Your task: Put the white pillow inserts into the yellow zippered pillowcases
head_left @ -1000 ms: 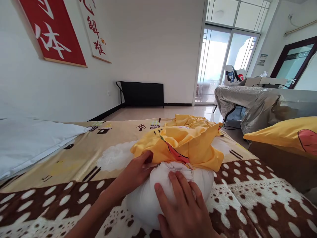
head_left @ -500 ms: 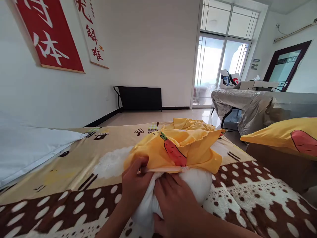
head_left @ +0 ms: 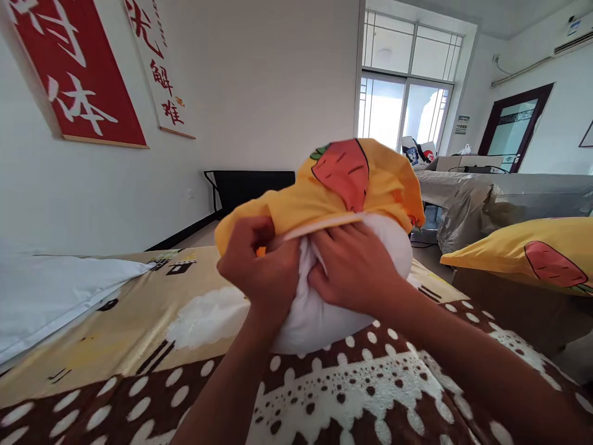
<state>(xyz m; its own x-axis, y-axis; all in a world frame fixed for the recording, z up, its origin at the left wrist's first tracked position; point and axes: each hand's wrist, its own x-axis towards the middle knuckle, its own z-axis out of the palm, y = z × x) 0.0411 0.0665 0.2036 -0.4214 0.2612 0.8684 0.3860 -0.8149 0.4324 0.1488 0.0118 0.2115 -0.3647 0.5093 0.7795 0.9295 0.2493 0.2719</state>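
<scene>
A white pillow [head_left: 319,321] is partly inside a yellow pillowcase [head_left: 287,213] printed with a red carrot, both raised above the bed in the middle of the view. My left hand [head_left: 262,262] is closed, its fingers gripping the pillowcase's edge at the left of the opening. My right hand [head_left: 354,266] presses against the pillow with its fingers bent, the fingertips hidden under the case's hem. White pillow fabric bunches between the two hands. The pillow's far end is hidden inside the case.
The bed is covered by a beige and brown patterned blanket [head_left: 199,364]. A white pillow [head_left: 69,296] lies at the left. At the right, another yellow carrot-print pillow [head_left: 504,250] rests on a brown box-like surface. Behind stands a plastic-covered table [head_left: 463,191].
Both hands have lifted the pillow and pillowcase up off the bed. The case's loose far end now rises and hangs over, with the carrot print higher in view.
</scene>
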